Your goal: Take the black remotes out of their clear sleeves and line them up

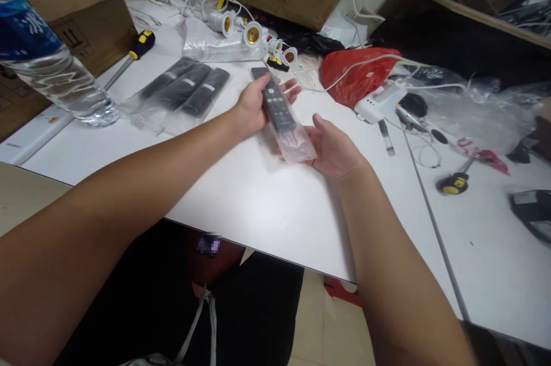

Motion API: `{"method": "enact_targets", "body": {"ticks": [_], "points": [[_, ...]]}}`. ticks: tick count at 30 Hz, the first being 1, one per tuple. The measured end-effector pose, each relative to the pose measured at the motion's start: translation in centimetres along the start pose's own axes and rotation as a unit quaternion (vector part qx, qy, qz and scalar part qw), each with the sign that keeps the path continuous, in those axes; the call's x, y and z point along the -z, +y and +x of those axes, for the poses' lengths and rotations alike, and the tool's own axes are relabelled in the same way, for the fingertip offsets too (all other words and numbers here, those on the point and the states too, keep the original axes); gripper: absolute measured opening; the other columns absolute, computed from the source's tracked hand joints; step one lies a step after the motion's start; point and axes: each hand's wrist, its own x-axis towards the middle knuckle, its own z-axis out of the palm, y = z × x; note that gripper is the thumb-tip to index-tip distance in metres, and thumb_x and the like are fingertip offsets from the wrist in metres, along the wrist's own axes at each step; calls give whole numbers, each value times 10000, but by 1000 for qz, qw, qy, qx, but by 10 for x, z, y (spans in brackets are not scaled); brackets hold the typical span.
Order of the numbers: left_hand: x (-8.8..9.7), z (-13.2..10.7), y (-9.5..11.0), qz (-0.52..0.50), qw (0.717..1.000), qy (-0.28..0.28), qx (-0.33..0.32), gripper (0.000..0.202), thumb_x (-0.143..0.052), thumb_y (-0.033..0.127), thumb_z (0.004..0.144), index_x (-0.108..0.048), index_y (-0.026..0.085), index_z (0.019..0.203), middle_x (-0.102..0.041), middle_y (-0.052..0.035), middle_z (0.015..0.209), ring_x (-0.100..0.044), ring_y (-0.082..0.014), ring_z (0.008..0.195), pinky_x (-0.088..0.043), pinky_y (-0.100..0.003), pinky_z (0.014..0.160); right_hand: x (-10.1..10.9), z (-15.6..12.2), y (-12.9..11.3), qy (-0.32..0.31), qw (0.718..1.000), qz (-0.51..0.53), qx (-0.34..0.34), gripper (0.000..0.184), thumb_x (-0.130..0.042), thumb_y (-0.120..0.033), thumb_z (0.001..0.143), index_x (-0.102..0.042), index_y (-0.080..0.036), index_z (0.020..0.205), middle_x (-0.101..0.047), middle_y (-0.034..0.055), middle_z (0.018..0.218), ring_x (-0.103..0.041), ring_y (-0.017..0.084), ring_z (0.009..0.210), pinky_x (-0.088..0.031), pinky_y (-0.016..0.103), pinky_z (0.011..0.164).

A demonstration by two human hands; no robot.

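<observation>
Above the white table (267,199), a black remote (275,103) half inside its clear sleeve (297,145), both hands' fingers (286,90) closed on it.

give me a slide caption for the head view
Both bare hands, left hand and right hand, hold a black remote control half inside a clear plastic sleeve over a white table.
</observation>
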Motion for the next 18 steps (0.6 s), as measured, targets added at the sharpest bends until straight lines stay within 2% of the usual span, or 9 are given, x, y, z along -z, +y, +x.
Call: {"method": "enact_targets", "body": {"ticks": [2, 5, 9, 18], "points": [[-2, -5, -10, 4, 1000, -3, 12, 258, -474, 323, 1055, -566, 166, 1239, -587, -100, 1466, -563, -324, 1360, -560, -478, 1043, 0, 0, 2, 17, 1000, -13, -2, 468, -790, -599, 785, -777, -159, 946, -788, 120, 940, -760, 264, 857, -627, 340, 773], [-1, -6, -15, 34, 999, -11, 16, 241, -475, 344, 1053, -572, 171, 1189, -593, -104, 1457, -546, -332, 1378, -541, -480, 1069, 0, -1, 3, 16, 1000, -18, -15, 335, -874, -458, 752, -784, -151, 855, -783, 96, 842, -741, 191, 726, -606, 257, 686], [2, -3, -11, 60, 998, -18, 19, 248, -487, 366, 1043, -569, 175, 1180, -610, -105, 1435, -531, -336, 1392, -522, -467, 1086, 1, -1, 3, 24, 999, -16, -18, 308, -908, -420, 726, -772, -157, 811, -763, 63, 760, -699, 140, 633, -574, 212, 603], [3, -2, -10, 87, 996, -7, 14, 278, -536, 369, 1015, -574, 190, 1224, -644, -99, 1394, -557, -340, 1366, -527, -480, 1075, 0, -1, 2, 49, 998, -16, -31, 258, -919, -364, 719, -764, -176, 803, -757, 40, 753, -707, 150, 650, -587, 230, 621]]}}
